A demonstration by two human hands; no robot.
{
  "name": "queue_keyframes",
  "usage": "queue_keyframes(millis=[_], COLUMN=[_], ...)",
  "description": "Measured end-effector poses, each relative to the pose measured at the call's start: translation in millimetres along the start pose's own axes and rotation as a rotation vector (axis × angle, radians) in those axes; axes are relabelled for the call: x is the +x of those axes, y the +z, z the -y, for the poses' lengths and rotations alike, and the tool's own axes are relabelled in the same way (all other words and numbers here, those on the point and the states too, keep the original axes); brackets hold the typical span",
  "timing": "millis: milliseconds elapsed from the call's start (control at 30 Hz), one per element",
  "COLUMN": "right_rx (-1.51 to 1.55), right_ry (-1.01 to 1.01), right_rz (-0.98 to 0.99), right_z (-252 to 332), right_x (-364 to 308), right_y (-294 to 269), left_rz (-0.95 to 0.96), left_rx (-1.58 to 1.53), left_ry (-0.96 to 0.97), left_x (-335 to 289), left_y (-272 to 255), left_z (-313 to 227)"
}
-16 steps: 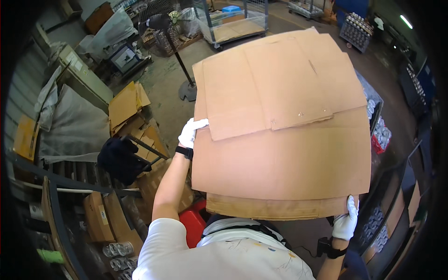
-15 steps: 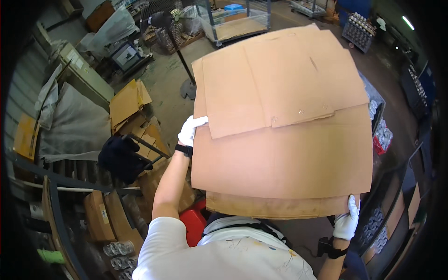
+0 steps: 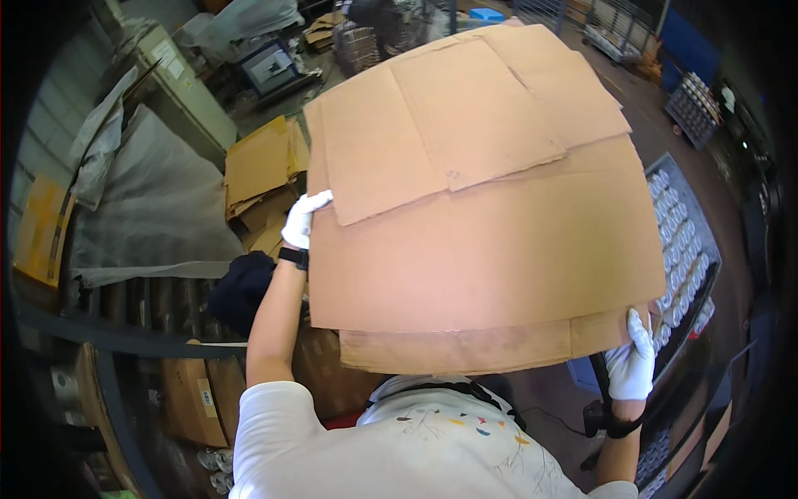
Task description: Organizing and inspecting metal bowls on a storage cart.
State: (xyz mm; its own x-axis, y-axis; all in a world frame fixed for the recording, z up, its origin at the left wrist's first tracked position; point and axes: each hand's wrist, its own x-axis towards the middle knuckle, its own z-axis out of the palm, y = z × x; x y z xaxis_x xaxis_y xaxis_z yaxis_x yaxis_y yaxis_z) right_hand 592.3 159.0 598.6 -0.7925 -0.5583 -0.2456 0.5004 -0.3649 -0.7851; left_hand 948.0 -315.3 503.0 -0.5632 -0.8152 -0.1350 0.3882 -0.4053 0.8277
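Observation:
In front of my body I carry a stack of flattened cardboard sheets (image 3: 490,258), wide and brown, with smaller sheets (image 3: 374,141) lying overlapped on top. My left hand (image 3: 304,218), in a white glove, grips the left edge with its thumb over the top; the other fingers are partly hidden. At the near right corner my right hand (image 3: 632,358), also gloved in white, clasps the edge, thumb on the upper face and the rest beneath. A dark band sits on each wrist.
On the right stands a cart (image 3: 711,241) with rows of shiny metal parts. More folded cardboard (image 3: 258,166) is piled at the left, near a plastic-draped stack (image 3: 150,200). A dark metal rail (image 3: 150,343) runs along the lower left. A mesh trolley (image 3: 615,33) stands far off.
The cardboard stack has shifted left in view and tilted slightly, both hands still on it. My body has turned, and more of the cart with metal parts now shows at the right.

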Motion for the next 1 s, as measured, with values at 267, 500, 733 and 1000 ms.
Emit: queue_keyframes(millis=[267,500,733,1000], right_rx=[-0.072,-0.120,-0.014,0.000], right_ry=[0.322,0.504,0.744,0.752], right_rz=[0.341,0.800,0.844,0.859], right_z=[-77,-170,-297,-420], right_x=[100,175,275,340], right_y=[152,306,424,538], left_rz=[-0.227,-0.466,-0.663,-0.867], left_rx=[-0.154,-0.322,-0.273,-0.309], left_ry=[0.125,0.210,0.362,0.451], left_x=[-108,-179,-143,-32], left_y=[-137,-187,-246,-291], left_z=[-103,-126,-147,-163])
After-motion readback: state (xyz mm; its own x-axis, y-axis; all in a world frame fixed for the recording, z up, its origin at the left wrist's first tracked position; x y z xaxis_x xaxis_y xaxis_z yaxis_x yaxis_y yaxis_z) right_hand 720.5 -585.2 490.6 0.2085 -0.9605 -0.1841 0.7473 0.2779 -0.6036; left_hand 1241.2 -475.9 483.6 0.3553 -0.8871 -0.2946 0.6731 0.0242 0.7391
